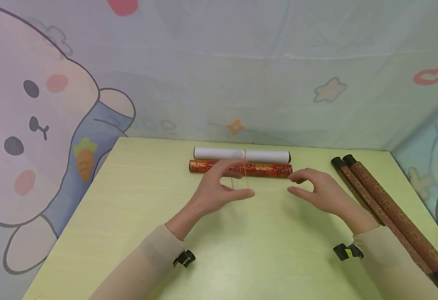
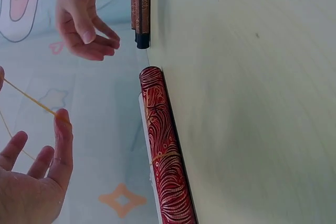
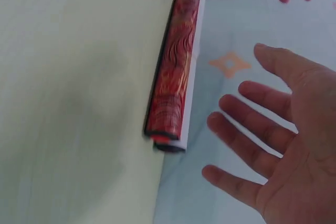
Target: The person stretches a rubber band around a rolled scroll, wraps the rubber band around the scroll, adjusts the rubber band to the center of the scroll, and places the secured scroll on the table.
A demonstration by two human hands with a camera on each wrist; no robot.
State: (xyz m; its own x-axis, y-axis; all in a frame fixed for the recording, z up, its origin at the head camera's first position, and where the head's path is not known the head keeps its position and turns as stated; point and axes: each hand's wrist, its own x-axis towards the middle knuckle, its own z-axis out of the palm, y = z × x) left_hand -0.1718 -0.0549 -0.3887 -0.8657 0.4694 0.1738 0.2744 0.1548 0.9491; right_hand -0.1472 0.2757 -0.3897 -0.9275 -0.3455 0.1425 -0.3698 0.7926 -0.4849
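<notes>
Okay, what worries me from my end is the rubber band (image 2: 31, 99). I've got the left hand (image 1: 219, 187) spread wide with that band stretched between thumb and fingers. It's only hooked near the tips, nothing pinched, so I reckon one slip off the index finger and it pings away, maybe over the far edge. Right hand (image 1: 322, 189) is half open with nothing in it, hovering near the right end of the red patterned roll (image 1: 267, 169) but not touching.

That roll lies along the far edge of the surface (image 1: 256, 250), right beside the white roll (image 1: 219, 153). There's a thin band (image 2: 167, 156) across the red one already; can't tell if it goes round both. If it doesn't, a clumsy nudge could set them rolling apart, or push the white one off the far edge.

Also, my right sleeve (image 1: 395, 258) is close to the brown rolls (image 1: 385, 206) by the right edge, so swinging that elbow out might knock them.
</notes>
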